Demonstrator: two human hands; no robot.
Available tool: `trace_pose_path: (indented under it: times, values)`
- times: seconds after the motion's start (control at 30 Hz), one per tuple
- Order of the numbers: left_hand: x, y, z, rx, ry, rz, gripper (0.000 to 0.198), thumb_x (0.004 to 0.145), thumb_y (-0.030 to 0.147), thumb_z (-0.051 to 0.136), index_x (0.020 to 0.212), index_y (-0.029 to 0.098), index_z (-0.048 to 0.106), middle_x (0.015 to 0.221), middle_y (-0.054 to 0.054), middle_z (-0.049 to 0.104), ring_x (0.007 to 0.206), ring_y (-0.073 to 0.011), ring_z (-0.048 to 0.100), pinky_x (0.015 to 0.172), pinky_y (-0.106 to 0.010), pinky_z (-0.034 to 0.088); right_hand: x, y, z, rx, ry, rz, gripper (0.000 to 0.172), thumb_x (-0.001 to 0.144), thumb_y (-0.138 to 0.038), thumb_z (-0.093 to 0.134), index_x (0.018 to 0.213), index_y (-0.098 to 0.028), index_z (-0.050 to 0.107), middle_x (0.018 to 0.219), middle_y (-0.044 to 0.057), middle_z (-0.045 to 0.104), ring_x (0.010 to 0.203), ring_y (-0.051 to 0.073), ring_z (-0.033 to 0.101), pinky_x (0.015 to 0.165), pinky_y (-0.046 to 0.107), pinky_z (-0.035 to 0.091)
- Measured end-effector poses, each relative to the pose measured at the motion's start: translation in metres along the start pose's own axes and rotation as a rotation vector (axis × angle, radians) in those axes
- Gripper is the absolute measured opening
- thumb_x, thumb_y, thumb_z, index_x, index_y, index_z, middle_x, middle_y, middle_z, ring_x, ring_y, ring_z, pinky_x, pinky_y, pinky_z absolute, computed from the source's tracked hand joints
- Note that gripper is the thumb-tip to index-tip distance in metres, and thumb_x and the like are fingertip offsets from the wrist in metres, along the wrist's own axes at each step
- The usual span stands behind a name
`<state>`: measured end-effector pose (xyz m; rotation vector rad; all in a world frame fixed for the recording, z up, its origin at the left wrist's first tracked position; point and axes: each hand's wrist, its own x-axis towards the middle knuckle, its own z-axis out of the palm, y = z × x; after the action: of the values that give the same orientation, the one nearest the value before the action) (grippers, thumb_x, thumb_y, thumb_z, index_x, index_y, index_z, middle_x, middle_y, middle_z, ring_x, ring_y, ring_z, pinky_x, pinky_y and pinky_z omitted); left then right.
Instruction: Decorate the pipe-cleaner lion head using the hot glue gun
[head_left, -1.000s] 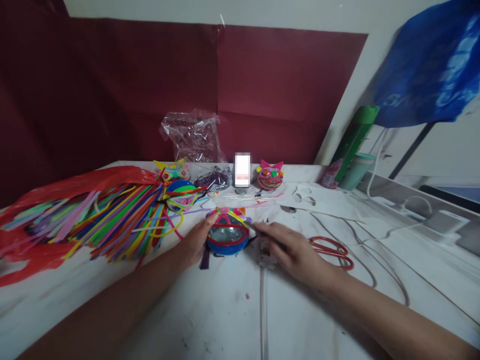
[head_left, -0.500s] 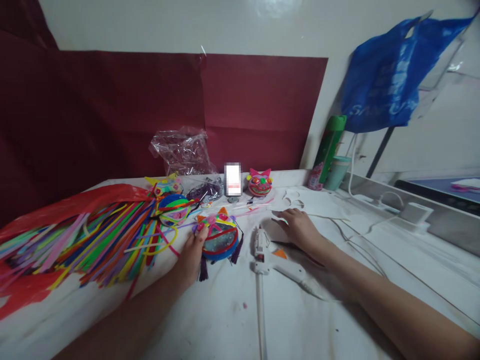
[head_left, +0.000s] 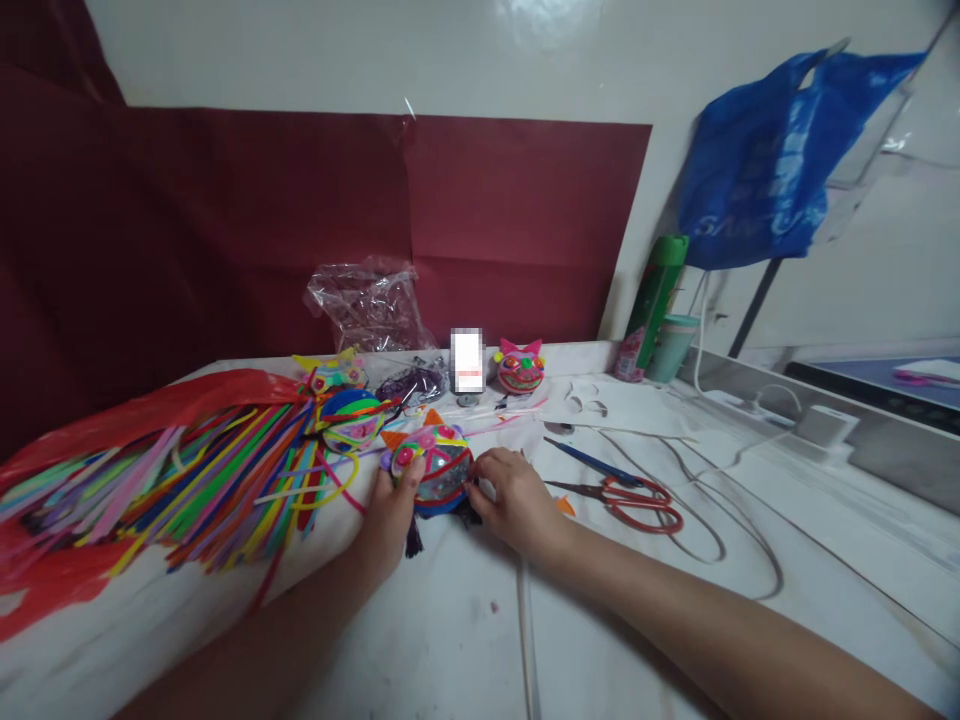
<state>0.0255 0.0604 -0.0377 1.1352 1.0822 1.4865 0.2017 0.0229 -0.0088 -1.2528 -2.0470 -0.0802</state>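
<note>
My left hand [head_left: 395,500] is closed on the left side of a lion-head craft [head_left: 442,478], thumb on its front. The craft has orange ears, pink button-like eyes, a clear front with red pipe-cleaner trim and a blue base. A dark tassel [head_left: 413,538] hangs below its left side. At the craft's right edge my right hand [head_left: 517,500] is closed, fingertips pinching at the dark tassel [head_left: 471,515] there. Scissors with red handles [head_left: 637,503] lie open-bladed to the right. A glue stick [head_left: 527,640] runs toward me; the glue gun is mostly hidden behind my right hand.
A bundle of coloured pipe cleaners [head_left: 217,480] lies on red plastic [head_left: 187,385] at left. Another lion head [head_left: 520,367] and a phone [head_left: 468,362] stand at the back. Cables [head_left: 750,520], a green spray can [head_left: 654,310] and a cup [head_left: 671,348] are at right.
My right hand has moved left from beside the glue gun to the craft's right edge, uncovering the scissors. My left hand still holds the craft, which is turned slightly. The cord's loop has shifted.
</note>
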Motion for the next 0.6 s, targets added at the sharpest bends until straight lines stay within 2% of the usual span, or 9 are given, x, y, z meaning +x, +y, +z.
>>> trace_pose_path:
  times: [0.17, 0.3, 0.4, 0.6]
  values:
    - [-0.004, 0.006, 0.003, 0.074, 0.023, 0.011, 0.054, 0.078, 0.048, 0.068, 0.125, 0.024, 0.054, 0.137, -0.01, 0.058, 0.128, -0.0286, 0.052, 0.104, -0.041, 0.044, 0.0, -0.001, 0.004, -0.162, 0.025, -0.057, 0.008, 0.084, -0.014, 0.057, 0.078, -0.017, 0.06, 0.08, 0.009, 0.066, 0.078, 0.023, 0.06, 0.075, 0.035, 0.044]
    - [-0.005, 0.005, 0.004, 0.105, 0.06, 0.006, 0.058, 0.076, 0.044, 0.07, 0.127, 0.023, 0.052, 0.132, -0.011, 0.061, 0.123, -0.0286, 0.056, 0.102, -0.041, 0.045, -0.001, 0.001, 0.009, -0.199, 0.058, -0.082, 0.016, 0.084, -0.009, 0.05, 0.072, -0.018, 0.057, 0.072, 0.008, 0.064, 0.071, 0.021, 0.056, 0.073, 0.035, 0.042]
    - [-0.005, 0.003, 0.004, 0.108, 0.065, 0.003, 0.058, 0.075, 0.044, 0.072, 0.126, 0.023, 0.053, 0.128, -0.01, 0.063, 0.12, -0.029, 0.058, 0.101, -0.042, 0.046, -0.001, 0.001, 0.011, -0.093, 0.066, -0.082, 0.016, 0.082, -0.011, 0.048, 0.069, -0.019, 0.053, 0.07, 0.008, 0.062, 0.068, 0.022, 0.054, 0.073, 0.037, 0.041]
    - [-0.001, 0.0, 0.001, -0.003, 0.039, -0.052, 0.055, 0.075, 0.045, 0.072, 0.123, 0.024, 0.055, 0.128, -0.008, 0.064, 0.121, -0.029, 0.058, 0.1, -0.041, 0.048, 0.007, 0.02, -0.004, 0.2, 0.174, 0.135, 0.01, 0.082, -0.02, 0.043, 0.074, -0.022, 0.049, 0.073, 0.006, 0.062, 0.068, 0.019, 0.056, 0.066, 0.032, 0.045]
